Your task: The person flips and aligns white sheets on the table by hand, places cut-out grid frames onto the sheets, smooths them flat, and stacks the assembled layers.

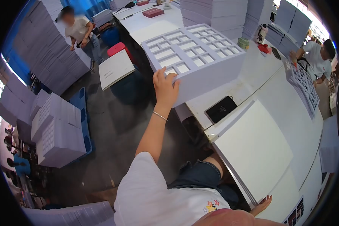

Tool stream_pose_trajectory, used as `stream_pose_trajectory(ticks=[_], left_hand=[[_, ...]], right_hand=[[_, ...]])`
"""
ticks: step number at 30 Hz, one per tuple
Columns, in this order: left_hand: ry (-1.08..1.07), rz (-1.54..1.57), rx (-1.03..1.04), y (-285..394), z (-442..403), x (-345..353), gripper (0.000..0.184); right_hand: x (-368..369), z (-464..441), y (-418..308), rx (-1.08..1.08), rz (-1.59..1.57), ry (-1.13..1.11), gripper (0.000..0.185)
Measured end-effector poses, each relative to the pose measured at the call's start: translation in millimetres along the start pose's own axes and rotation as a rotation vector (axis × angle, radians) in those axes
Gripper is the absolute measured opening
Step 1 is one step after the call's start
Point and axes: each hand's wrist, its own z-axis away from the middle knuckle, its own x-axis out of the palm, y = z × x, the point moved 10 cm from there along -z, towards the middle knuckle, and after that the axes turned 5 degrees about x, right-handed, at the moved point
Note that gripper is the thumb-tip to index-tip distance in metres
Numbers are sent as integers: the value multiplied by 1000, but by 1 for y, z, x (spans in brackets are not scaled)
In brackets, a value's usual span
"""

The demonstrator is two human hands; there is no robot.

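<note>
My left hand (165, 87) rests on the near left corner of a tall stack of white cut-out boards (211, 77), its fingers bent over the top edge. The top board has many rectangular openings. At the lower right, my right hand (261, 206) is beside the near corner of a pile of plain white sheets (256, 147), palm partly up, fingers extended, with nothing visible in it. The pile lies at the table's edge, in front of my body. A black phone (221, 109) lies between the stack and the pile.
A person (78, 32) stands at the back left; another person (316, 58) handles cut-out boards (305, 86) at the right. A stool with a white board (116, 69) stands beyond the table. Stacks (60, 130) sit on a blue pallet at left. A green cup (243, 43) and bottle (261, 34) stand behind.
</note>
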Motion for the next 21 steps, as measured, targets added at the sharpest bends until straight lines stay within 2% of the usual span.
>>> stream_pose_trajectory(ticks=[4,6,8,9,12,16,18,19,20,21], left_hand=[[-14,51,-1,18,-1,-12,20],[-24,61,99,53,10,-32,20],[-49,74,148,86,34,-46,19],[-44,103,155,98,48,-53,19],[-90,54,138,115,89,-62,20],[-83,38,70,105,107,-72,25],[-19,220,-18,98,111,-78,38],[-4,174,-33,90,119,-80,63],[-3,165,-39,86,123,-76,63],[144,472,-255,63,129,-77,64]], right_hand=[[-5,2,-15,127,-10,24,46],[-10,-2,-19,178,-12,42,43],[-20,-6,-42,-6,142,143,43],[-16,-7,-54,-39,119,166,42],[20,-2,-108,-93,99,72,40],[52,5,-129,-209,67,-73,37],[68,10,-132,-257,91,-139,37],[72,11,-132,-258,92,-150,37],[74,13,-132,-270,113,-159,37],[77,15,-132,-282,132,-167,37]])
